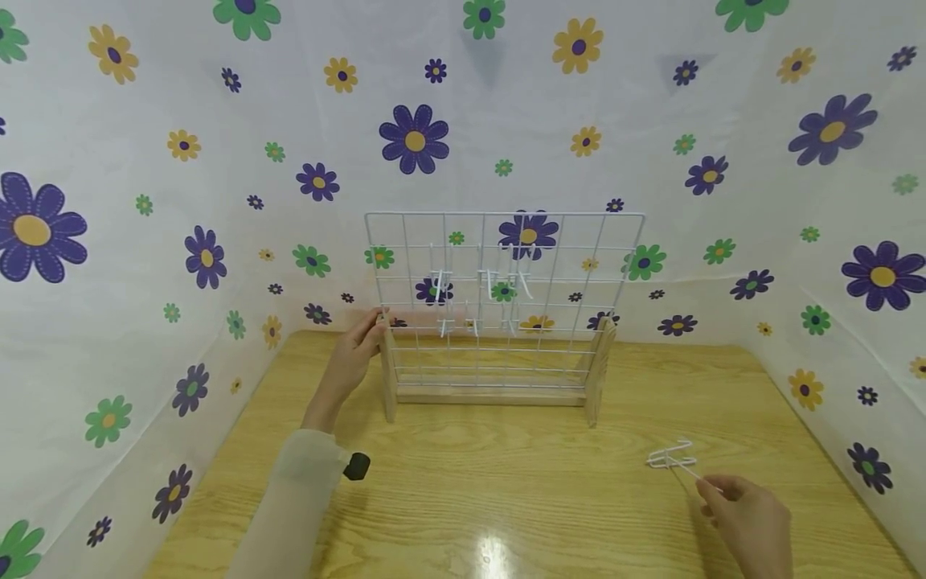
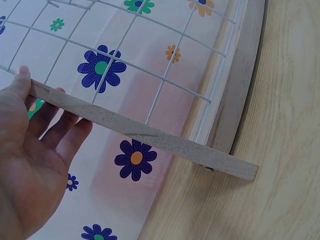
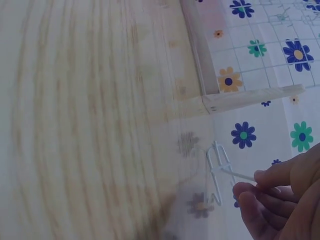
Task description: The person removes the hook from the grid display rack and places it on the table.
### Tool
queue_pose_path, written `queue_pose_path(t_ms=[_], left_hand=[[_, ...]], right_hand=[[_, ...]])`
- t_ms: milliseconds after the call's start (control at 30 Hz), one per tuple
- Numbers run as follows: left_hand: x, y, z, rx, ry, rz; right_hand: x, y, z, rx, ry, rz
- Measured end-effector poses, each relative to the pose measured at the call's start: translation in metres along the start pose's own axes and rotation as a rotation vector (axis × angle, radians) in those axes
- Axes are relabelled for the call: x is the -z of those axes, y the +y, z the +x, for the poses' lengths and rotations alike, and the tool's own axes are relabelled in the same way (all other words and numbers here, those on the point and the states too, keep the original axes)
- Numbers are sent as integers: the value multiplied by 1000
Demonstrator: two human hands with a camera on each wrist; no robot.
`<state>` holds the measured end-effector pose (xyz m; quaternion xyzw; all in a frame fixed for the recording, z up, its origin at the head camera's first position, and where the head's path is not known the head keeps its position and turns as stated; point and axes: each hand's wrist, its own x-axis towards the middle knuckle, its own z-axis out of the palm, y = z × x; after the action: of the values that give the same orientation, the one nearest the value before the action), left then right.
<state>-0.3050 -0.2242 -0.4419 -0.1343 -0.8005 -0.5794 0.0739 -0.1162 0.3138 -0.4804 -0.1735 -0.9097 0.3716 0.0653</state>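
A white wire grid panel (image 1: 504,214) stands in a wooden frame on the table. My left hand (image 1: 350,354) holds the upper end of the frame's left wooden upright (image 1: 388,374). In the left wrist view, the thumb lies on one side of that upright (image 2: 145,134) and the fingertips on the other. My right hand (image 1: 748,515) pinches the long prong of a white wire hook (image 1: 669,461) between thumb and fingers. The hook is right of the frame, apart from it, its looped back (image 3: 214,167) pointing away from the hand. Several white hooks (image 1: 439,283) hang on the grid's middle.
The wood-grain table (image 1: 470,474) extends in front of the frame and to both sides. Behind and beside it hangs a white flower-print sheet (image 1: 506,104). A small black object (image 1: 357,466) sits at my left sleeve's cuff.
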Motion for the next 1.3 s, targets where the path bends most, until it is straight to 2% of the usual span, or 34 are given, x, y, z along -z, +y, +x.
queue_pose_path(t_ms=[133,267,600,700,900,1100,1300], left_hand=[[0,1,-1,2,5,-7],[0,2,-1,6,9,-1],[1,0,0,9,-2,-16],[1,-1,0,8,-2,-22],[1,-2,0,13,-4,-26],[1,-2,0,6,-3,-14],[1,-2,-1,5,7,5]], right_hand=[[4,-1,1,28,-59,-65],[5,3,0,39,-72,-116],[4,11,1,-63,-139,-199],[5,14,0,-61,-167,-227],[5,17,1,-43,-163,-284],[2,21,3,-47,-169,-304],[0,27,3,-37,-230,-302]])
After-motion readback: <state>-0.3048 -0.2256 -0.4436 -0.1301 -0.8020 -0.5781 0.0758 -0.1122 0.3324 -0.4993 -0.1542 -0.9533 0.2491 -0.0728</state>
